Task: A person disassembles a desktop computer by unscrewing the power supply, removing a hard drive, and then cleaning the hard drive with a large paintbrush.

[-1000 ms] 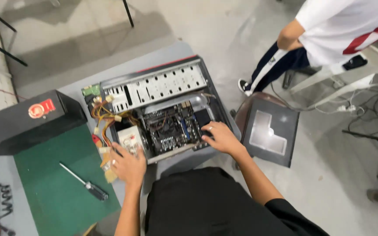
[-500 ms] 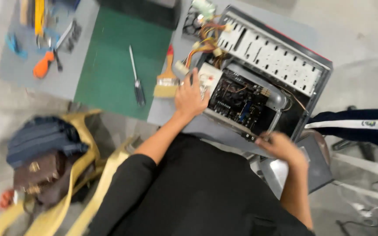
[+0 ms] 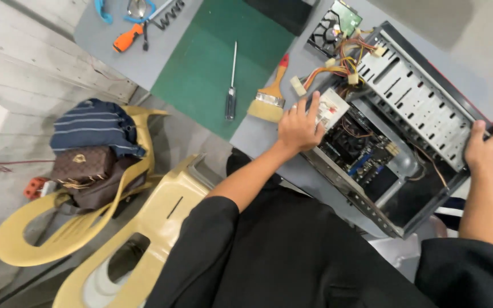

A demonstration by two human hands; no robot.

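Observation:
An open grey computer case (image 3: 412, 114) lies on its side on the grey table (image 3: 109, 45), its circuit board and coloured cables exposed. My left hand (image 3: 299, 126) rests on the case's near left edge, fingers spread over a small white part (image 3: 331, 107) inside. My right hand (image 3: 486, 149) grips the far right corner of the case. A paintbrush (image 3: 271, 96) with a red-tipped wooden handle lies just left of my left hand.
A screwdriver (image 3: 231, 85) lies on a green mat (image 3: 212, 63). An orange tool (image 3: 128, 37) and blue-handled tools sit at the table's far end. Beige plastic chairs (image 3: 144, 228) stand beside the table, one holding a brown bag (image 3: 87, 171) and striped cloth.
The view has swung and rotated. My right hand went from the board area to the case's outer corner. My left hand stays at the case's edge by the cables.

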